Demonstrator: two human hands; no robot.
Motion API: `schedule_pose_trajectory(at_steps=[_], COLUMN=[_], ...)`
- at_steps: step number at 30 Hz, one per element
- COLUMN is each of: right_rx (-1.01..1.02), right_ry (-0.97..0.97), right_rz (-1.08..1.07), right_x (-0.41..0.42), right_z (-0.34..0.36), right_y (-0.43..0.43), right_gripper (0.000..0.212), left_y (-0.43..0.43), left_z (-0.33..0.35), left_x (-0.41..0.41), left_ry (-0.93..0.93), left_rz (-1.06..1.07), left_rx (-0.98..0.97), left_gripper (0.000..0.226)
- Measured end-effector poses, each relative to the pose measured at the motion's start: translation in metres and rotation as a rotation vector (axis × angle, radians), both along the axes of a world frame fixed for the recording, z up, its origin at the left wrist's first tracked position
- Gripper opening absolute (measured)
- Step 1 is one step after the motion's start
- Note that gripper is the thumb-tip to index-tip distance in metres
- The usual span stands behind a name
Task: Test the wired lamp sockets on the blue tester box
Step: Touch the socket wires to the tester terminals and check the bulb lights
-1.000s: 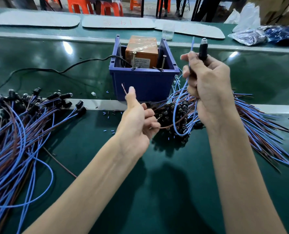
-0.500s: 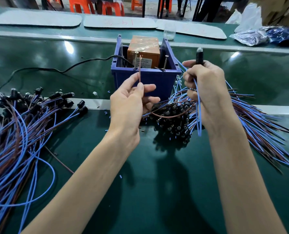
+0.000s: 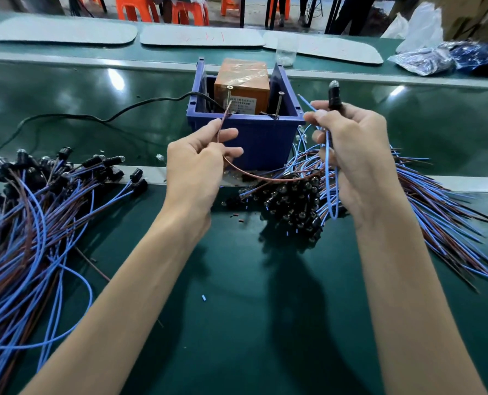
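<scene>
A dark green conveyor belt [image 3: 237, 323] serves as the work surface, with grey mats [image 3: 60, 32] and orange stools [image 3: 134, 7] seen at the far side. Above the belt, a brown wire [image 3: 265, 178] is pinched between the thumb and forefinger of the left hand [image 3: 197, 166], the other fingers being curled loosely beneath. The wire's stripped end is held up at the left screw [image 3: 229, 96] of the blue tester box [image 3: 260, 141]; whether metal touches metal cannot be told. A black lamp socket [image 3: 334, 95] is gripped upright in the right hand [image 3: 356, 155], its small bulb showing above the fingers, and a blue wire [image 3: 327, 166] is pinched in the same hand. This wire is looped down below the palm, and its free end is pointed toward the right screw [image 3: 279, 105] but is apart from it. The brown wire is slung in a low curve between the two hands, in front of the box. The box is placed on the belt just beyond the hands; an orange block [image 3: 243, 81] is set inside it, and a black cable [image 3: 94, 118] is led away to the left. A heap of wired sockets [image 3: 291, 201] is piled just beside the box, below the right hand, its wires fanned out to the right. A second heap [image 3: 37, 195] is spread well apart at the left, and plastic bags [image 3: 425, 58] are laid at the far right.
</scene>
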State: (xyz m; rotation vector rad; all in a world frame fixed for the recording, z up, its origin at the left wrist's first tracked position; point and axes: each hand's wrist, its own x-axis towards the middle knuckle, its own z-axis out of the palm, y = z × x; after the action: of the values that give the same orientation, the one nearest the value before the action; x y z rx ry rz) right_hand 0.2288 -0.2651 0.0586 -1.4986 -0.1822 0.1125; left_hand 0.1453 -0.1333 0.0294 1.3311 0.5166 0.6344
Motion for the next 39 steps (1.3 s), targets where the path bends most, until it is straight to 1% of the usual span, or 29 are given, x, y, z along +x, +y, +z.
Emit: schedule_pose_trajectory(at_steps=[3,7,10,13,18,22,30,35,39], right_rx=[-0.043,-0.081,-0.070,-0.072,-0.105,-0.124,-0.099,-0.172,-0.148], right_ry=[0.005,0.025,0.037,0.040,0.046,0.027,0.023,-0.007,0.008], right_rz=[-0.006,0.007,0.033,0.048,0.113,0.141,0.157,0.158,0.161], right_x=[0.002,0.004,0.004,0.005,0.005,0.004,0.004,0.006,0.005], right_z=[-0.003,-0.010,-0.013,-0.015,-0.018,-0.018,-0.016,-0.017,-0.017], right_y=[0.001,0.004,0.004,0.005,0.004,0.004,0.002,0.001,0.002], right_gripper=[0.016,0.016,0.017,0.017,0.018,0.019,0.020,0.017,0.014], left_y=[0.001,0.006,0.009,0.011,0.012,0.014,0.013,0.015,0.018], left_z=[-0.002,-0.003,-0.007,-0.011,-0.013,-0.012,-0.014,-0.015,-0.014], left_x=[-0.001,-0.001,-0.001,0.000,0.000,-0.001,0.000,0.001,0.001], left_ry=[-0.059,-0.129,-0.102,-0.053,-0.025,-0.017,-0.019,0.002,0.012], left_rz=[0.002,0.094,0.109,0.067,-0.009,-0.041,-0.041,-0.077,-0.085], left_rx=[0.021,-0.047,-0.100,-0.122,-0.078,-0.057,-0.120,-0.088,-0.088], left_gripper=[0.042,0.041,0.035,0.025,0.040,0.035,0.033,0.034,0.033])
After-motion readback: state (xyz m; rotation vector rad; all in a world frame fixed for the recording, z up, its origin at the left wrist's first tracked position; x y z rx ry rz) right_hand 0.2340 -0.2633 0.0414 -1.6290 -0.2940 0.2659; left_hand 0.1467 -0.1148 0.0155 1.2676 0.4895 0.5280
